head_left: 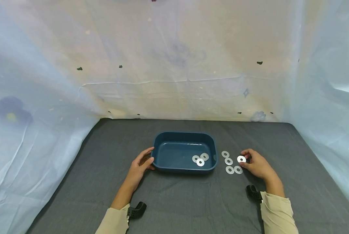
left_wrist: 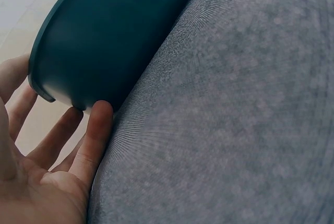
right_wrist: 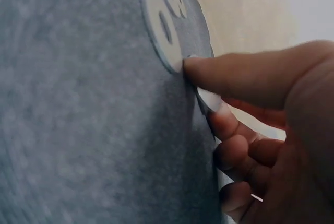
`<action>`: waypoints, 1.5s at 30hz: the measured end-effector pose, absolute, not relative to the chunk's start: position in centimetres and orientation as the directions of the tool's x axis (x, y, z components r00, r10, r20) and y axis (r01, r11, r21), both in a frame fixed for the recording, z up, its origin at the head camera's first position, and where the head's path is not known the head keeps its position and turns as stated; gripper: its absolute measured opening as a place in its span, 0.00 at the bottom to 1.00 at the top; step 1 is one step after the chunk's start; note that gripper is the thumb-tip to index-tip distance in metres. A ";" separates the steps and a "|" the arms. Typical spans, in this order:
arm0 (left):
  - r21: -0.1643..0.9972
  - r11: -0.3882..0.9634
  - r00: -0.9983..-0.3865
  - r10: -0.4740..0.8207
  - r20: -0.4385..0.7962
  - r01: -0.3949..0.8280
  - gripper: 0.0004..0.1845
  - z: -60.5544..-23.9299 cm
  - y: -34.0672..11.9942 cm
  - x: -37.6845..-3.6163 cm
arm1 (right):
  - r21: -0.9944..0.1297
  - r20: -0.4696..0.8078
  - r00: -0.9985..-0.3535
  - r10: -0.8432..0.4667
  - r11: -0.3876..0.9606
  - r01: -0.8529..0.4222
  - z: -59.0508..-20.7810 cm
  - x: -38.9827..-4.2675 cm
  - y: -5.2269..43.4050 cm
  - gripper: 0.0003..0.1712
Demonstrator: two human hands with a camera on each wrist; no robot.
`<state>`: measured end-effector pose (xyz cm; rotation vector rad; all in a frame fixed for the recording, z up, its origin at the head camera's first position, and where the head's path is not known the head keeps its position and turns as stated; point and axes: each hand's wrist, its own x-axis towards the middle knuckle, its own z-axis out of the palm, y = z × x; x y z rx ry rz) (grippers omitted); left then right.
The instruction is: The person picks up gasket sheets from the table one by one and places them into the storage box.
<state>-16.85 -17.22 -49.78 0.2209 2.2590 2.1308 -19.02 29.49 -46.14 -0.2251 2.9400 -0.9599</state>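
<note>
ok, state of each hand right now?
Left hand: open, touching the left end of the blue bin.
Right hand: closed, pinching one flat washer.

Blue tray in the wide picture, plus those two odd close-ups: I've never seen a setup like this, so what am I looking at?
There's no robot here; a person is working bare-handed. The wide picture comes from a camera on the head, looking forward and down. The close-ups come from cameras on each wrist, seemingly the black pieces.

On the grey cloth sits a dark blue tray with three flat rings inside. Four more rings lie on the cloth, right of the tray. The left hand touches the tray's left end with its fingers. The right hand pinches one ring.
</note>
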 end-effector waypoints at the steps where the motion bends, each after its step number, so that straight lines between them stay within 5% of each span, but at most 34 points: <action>1: 0.995 0.054 -0.990 0.121 0.075 0.082 0.26 -49.8 -17.2 -16.9 | -0.583 0.004 -0.989 -0.149 0.803 -0.123 -46.2 -19.1 29.4 0.20; 45: 0.995 0.059 -0.990 0.119 0.074 0.082 0.25 -49.8 -17.2 -16.8 | -0.594 -0.077 -0.992 -0.104 0.804 -0.038 -45.4 -18.9 29.2 0.24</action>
